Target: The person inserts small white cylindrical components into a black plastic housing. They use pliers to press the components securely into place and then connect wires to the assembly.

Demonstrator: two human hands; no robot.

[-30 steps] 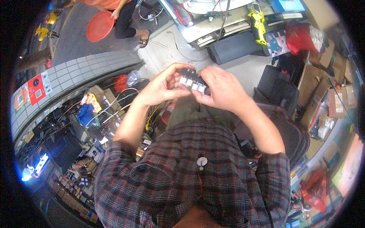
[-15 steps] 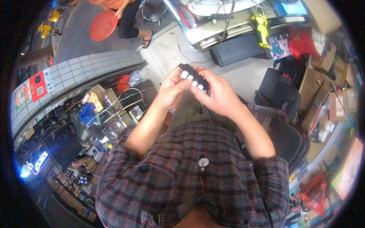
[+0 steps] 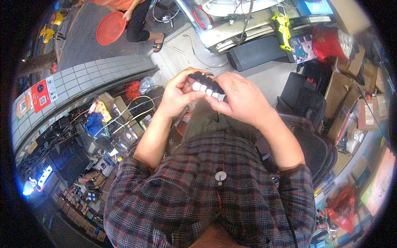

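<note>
Between my two hands, above my lap, is a black push-button switch block (image 3: 203,77) with a row of white buttons along one side. My left hand (image 3: 175,96) is closed on its left end, with the thumb against the lower edge near the buttons. Around the right end my right hand (image 3: 244,99) is closed, its thumb below the buttons and its fingers over the top. The block lies tilted, with the white buttons turned toward me. My fingers hide part of both ends.
A workbench (image 3: 223,35) with wires stands ahead, a yellow-green tool (image 3: 282,31) on it. Beside it is a dark grey box (image 3: 258,53). To the right are a black chair (image 3: 300,101) and cardboard boxes (image 3: 343,95). Another person holds a red basket (image 3: 111,28) beyond the tiled ledge (image 3: 95,74).
The switch block has turned in my hands, so its white buttons show more from the front. My left hand has shifted slightly left and my right hand has rolled over the block.
</note>
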